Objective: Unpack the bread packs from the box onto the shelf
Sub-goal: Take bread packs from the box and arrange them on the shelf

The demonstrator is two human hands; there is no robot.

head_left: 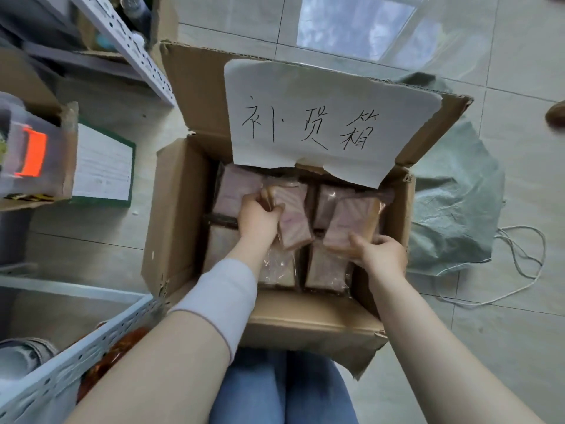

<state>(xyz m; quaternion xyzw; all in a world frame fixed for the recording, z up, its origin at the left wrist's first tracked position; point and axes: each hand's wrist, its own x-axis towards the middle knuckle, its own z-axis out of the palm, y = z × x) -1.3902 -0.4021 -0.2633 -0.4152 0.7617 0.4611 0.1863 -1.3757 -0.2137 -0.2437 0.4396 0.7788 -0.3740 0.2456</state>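
The box [171, 228] sits open on the tiled floor [519, 332], the shelf [76, 356] at the person's left. Packs fill it. The left hand [258, 217] closes its grip on one pack [292, 218]; the right hand [380, 250] holds another [351, 223]. Lifting straight up, clear of the flaps, should avoid snagging the wrap.
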